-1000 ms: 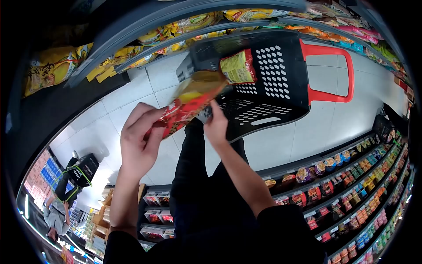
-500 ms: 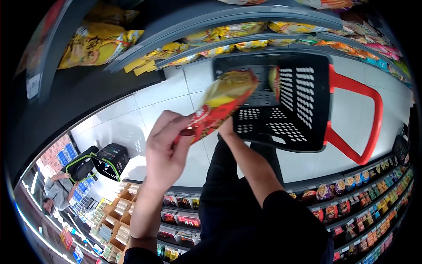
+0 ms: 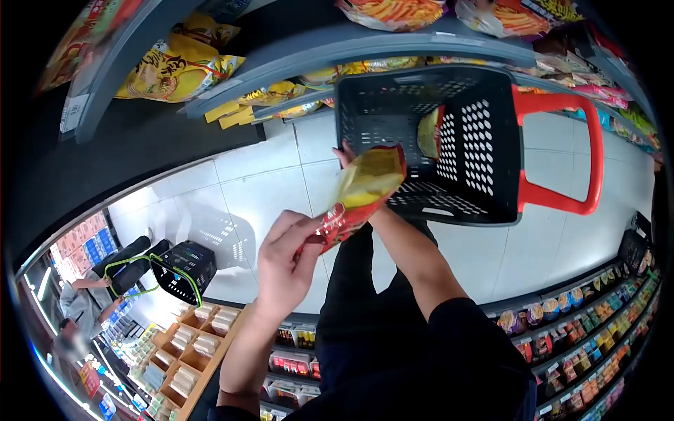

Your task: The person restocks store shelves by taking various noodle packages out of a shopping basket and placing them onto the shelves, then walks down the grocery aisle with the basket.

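Note:
My left hand (image 3: 286, 263) pinches the near end of a red-and-yellow food packet (image 3: 365, 186), its far end slanting up over the near side of a black shopping basket (image 3: 428, 210). Perforated walls and a red handle (image 3: 597, 151) at the right mark this basket, whose open top faces me. A similar packet (image 3: 430, 133) lies inside. My right arm reaches behind the held packet. Only some fingers of my right hand (image 3: 342, 154) show, at the basket's left edge; the rest of its grip is hidden.
Shelves with yellow packets (image 3: 175, 69) run across the top. More snack shelves (image 3: 576, 351) stand at lower right, wooden bins (image 3: 193, 351) at lower left. A person (image 3: 88, 302) at far left holds another black basket (image 3: 184, 270) with green trim. Pale floor tiles (image 3: 267, 182) lie below.
The basket has shifted slightly up and turned more open toward me. My left hand and the packet have moved right and down. Fingers of my right hand now show left of the packet.

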Tool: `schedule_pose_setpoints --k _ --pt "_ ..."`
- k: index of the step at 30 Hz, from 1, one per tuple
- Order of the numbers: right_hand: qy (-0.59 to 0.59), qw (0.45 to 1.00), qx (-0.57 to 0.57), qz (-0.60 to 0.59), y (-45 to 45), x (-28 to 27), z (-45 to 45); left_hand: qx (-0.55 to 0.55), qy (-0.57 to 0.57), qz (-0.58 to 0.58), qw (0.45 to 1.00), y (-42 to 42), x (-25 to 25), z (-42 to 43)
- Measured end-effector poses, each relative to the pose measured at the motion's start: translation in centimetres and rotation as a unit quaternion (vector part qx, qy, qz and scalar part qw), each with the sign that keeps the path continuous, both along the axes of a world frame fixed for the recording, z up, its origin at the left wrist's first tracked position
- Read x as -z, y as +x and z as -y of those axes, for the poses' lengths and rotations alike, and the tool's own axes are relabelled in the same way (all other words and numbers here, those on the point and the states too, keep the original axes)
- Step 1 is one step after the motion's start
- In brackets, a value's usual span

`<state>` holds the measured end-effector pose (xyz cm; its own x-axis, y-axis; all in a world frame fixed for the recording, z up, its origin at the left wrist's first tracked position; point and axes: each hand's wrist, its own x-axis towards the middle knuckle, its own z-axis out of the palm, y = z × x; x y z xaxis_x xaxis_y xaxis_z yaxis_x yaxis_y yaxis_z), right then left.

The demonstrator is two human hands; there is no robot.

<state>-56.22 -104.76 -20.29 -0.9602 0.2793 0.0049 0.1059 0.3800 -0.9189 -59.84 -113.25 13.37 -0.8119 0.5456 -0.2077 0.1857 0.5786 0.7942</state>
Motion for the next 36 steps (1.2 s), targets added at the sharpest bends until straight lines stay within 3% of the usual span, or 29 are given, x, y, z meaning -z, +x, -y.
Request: schedule_pose_setpoints --k 1,4,6,7,8,13,17,19,20,21,23,26,27,29,31,35,36 --pt "-0.016 1.000 -0.018 0.007 0.5 0.5 0.4 0.001 0.001 -0.002 1.000 0.4 -0.1 -0.2" --pt "-0.238 0.970 0.001 -0.047 0.7 2.3 1.7 0.014 -0.012 -0.012 1.000 0.9 -1.3 -0.8" --pt "0.029 0.999 -0.029 -0.006 1.0 0.5 1.0 -0.002 -0.019 0.020 1.000 1.2 -3.0 -1.3" --pt "0.159 0.987 -0.036 0.008 0.7 -2.0 0.2 0.002 -0.023 0.006 1.000 1.2 -3.3 -1.1" --pt "-0.051 0.996 -0.033 -0.065 0.9 1.8 1.0 0.005 -0.025 -0.006 1.000 1.3 -3.6 -0.9" --pt "-0.023 0.992 -0.108 0.066 0.9 -0.7 -2.9 0.005 -0.013 -0.024 1.000 1.0 -6.7 -1.8" --pt "0.036 0.956 -0.174 0.232 0.8 -4.5 -8.4 0.094 -0.022 -0.110 0.989 -1.9 -12.5 -2.9" --pt "0.008 0.969 -0.082 0.233 0.6 -8.7 -12.7 0.131 -0.021 -0.139 0.981 -3.5 -16.5 -3.5" --pt "-0.146 0.981 0.010 0.127 0.3 -11.3 -14.8 0.137 -0.002 -0.156 0.978 -3.9 -18.7 -4.1" --pt "-0.286 0.956 0.073 -0.001 -0.2 -14.8 -17.0 0.141 0.017 -0.172 0.975 -4.4 -20.8 -4.6" --pt "-0.388 0.919 0.004 -0.077 -1.6 -27.0 -21.0 0.145 0.036 -0.190 0.970 -5.4 -24.6 -5.3" --pt "-0.225 0.945 -0.188 -0.143 -2.0 -42.8 -24.5 0.146 0.024 -0.220 0.964 -6.9 -30.0 -6.4" --pt "-0.142 0.953 -0.209 -0.166 -2.8 -44.5 -25.1 0.147 0.018 -0.238 0.960 -7.4 -31.5 -6.5" --pt "-0.137 0.947 -0.225 -0.183 -3.6 -50.0 -24.4 0.148 0.011 -0.302 0.942 -8.2 -34.4 -7.1" --pt "-0.020 0.972 -0.182 -0.148 -4.5 -52.4 -24.0 0.116 -0.029 -0.368 0.922 -9.3 -36.4 -7.4" --pt "-0.114 0.972 -0.072 -0.190 -5.9 -52.0 -22.0 0.093 -0.036 -0.538 0.837 -10.9 -38.5 -7.2" --pt "-0.147 0.967 -0.049 -0.202 -6.2 -52.9 -21.3 0.082 -0.027 -0.541 0.837 -11.3 -39.2 -6.8"
